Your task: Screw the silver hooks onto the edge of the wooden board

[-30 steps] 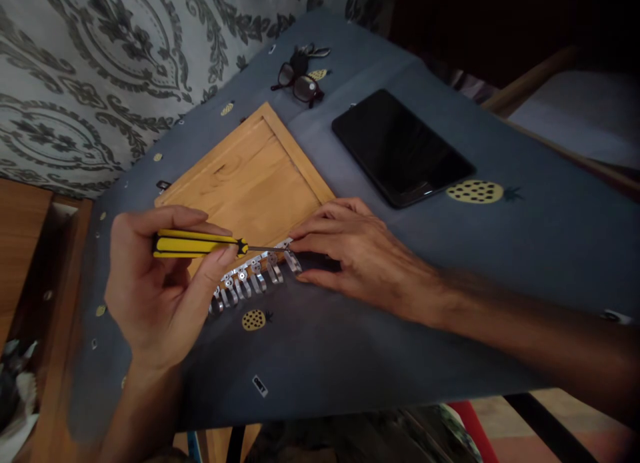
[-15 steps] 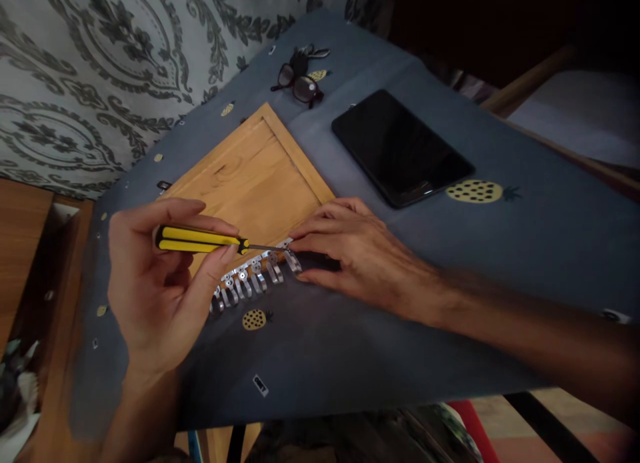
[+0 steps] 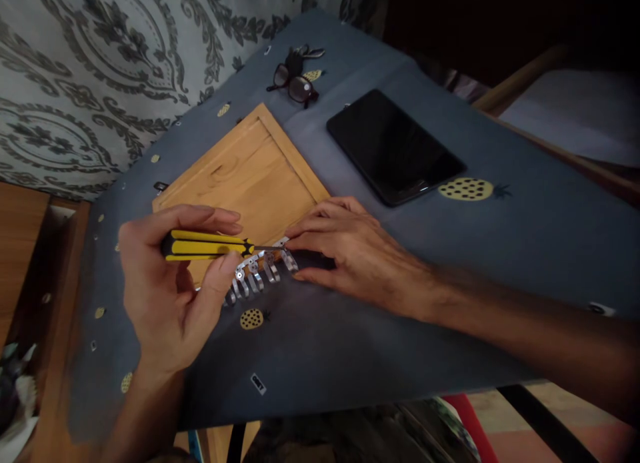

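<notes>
My left hand (image 3: 167,293) is closed round a yellow and black screwdriver (image 3: 203,245), held level with its thin shaft pointing right. The tip meets the right end of a row of several silver metal hooks (image 3: 257,276) fixed along the near edge of a wooden board (image 3: 240,176). My right hand (image 3: 353,253) rests on the table's blue cloth (image 3: 350,343) at that end, fingers pressed together at the last hook by the screwdriver tip. What the fingertips pinch is hidden.
A black tablet (image 3: 393,146) lies face up behind my right hand. Dark glasses (image 3: 295,83) sit at the far table edge beside a patterned curtain (image 3: 100,63). A wooden shelf (image 3: 30,303) stands low at the left. A pale chair seat (image 3: 575,113) is at the right.
My left hand has slid a little to the right along the screwdriver handle. The view has shifted slightly. The right hand stays in place.
</notes>
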Tool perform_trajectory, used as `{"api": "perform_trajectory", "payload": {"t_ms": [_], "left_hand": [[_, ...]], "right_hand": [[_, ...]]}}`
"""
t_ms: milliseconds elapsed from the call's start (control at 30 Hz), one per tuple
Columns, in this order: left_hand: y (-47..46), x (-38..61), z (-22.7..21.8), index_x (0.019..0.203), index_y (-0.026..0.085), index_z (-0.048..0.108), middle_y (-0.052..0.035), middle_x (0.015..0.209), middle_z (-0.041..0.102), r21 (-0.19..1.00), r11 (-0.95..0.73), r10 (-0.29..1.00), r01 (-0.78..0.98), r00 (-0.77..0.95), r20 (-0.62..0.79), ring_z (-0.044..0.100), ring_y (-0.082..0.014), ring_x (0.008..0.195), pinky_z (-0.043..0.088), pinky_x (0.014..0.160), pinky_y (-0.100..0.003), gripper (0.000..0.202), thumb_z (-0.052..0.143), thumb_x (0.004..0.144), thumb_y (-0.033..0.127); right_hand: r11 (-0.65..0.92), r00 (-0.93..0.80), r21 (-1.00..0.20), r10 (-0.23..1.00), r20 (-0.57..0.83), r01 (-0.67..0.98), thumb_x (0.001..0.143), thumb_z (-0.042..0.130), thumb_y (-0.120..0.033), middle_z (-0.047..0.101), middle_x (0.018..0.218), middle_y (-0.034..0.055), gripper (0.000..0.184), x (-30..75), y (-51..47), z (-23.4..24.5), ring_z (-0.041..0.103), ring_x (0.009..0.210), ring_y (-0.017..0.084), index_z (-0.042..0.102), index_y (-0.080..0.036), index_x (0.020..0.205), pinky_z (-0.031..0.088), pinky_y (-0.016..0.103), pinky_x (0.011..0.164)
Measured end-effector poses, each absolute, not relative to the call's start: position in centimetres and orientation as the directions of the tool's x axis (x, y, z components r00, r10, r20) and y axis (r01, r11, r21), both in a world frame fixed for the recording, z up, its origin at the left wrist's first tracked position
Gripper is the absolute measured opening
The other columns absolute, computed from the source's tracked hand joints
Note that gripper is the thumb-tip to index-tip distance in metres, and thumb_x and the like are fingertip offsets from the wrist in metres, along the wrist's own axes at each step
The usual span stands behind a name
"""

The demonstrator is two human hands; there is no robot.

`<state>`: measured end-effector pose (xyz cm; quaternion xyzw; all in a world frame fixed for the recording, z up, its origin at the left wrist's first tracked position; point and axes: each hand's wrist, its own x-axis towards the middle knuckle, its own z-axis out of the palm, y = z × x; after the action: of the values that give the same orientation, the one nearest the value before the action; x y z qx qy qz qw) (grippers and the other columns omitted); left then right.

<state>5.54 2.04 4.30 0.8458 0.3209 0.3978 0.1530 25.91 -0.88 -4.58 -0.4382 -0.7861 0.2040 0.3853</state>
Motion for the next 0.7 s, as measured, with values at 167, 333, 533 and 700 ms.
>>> {"api": "perform_trajectory", "payload": {"t_ms": [167, 333, 533, 700], "left_hand": [[2.2, 5.0, 4.1, 0.111, 0.023, 0.064, 0.0008, 0.097, 0.063, 0.446, -0.746, 0.656, 0.494, 0.43, 0.621, 0.069, -0.0123, 0.084, 0.061, 0.077, -0.028, 0.039, 0.08, 0.075, 0.016], [2.9, 4.8, 4.1, 0.118, 0.017, 0.065, 0.0007, 0.099, 0.063, 0.406, -0.806, 0.584, 0.431, 0.468, 0.663, 0.07, -0.0067, 0.082, 0.06, 0.074, -0.015, 0.055, 0.083, 0.069, 0.003], [3.1, 4.7, 4.2, 0.131, 0.019, 0.059, -0.0021, 0.117, 0.061, 0.467, -0.802, 0.598, 0.373, 0.501, 0.626, 0.073, -0.0083, 0.092, 0.062, 0.083, -0.018, 0.064, 0.077, 0.073, 0.0], [3.3, 4.6, 4.2, 0.132, 0.022, 0.059, -0.0007, 0.117, 0.062, 0.447, -0.826, 0.563, 0.342, 0.521, 0.642, 0.073, -0.0084, 0.093, 0.062, 0.084, -0.018, 0.065, 0.076, 0.073, 0.0]], "right_hand": [[0.541, -0.318, -0.652, 0.841, 0.438, 0.531, 0.083, 0.079, -0.025, 0.077, 0.109, 0.0055, 0.021, 25.9, -0.9, -4.7, 0.062, 0.104, 0.024, 0.074, -0.019, 0.103, 0.038, 0.04, 0.095], [0.523, -0.307, -0.666, 0.852, 0.424, 0.532, 0.084, 0.078, -0.026, 0.077, 0.108, 0.0051, 0.02, 25.8, -0.8, -4.9, 0.063, 0.104, 0.025, 0.074, -0.021, 0.103, 0.038, 0.042, 0.096], [0.498, -0.32, -0.687, 0.867, 0.382, 0.529, 0.083, 0.079, -0.025, 0.077, 0.109, 0.0064, 0.02, 25.8, -0.8, -4.4, 0.062, 0.106, 0.024, 0.074, -0.019, 0.101, 0.037, 0.042, 0.097], [0.486, -0.328, -0.693, 0.873, 0.361, 0.533, 0.081, 0.081, -0.023, 0.077, 0.11, 0.0061, 0.021, 25.9, -0.9, -4.1, 0.062, 0.106, 0.025, 0.075, -0.018, 0.1, 0.037, 0.04, 0.097]]}}
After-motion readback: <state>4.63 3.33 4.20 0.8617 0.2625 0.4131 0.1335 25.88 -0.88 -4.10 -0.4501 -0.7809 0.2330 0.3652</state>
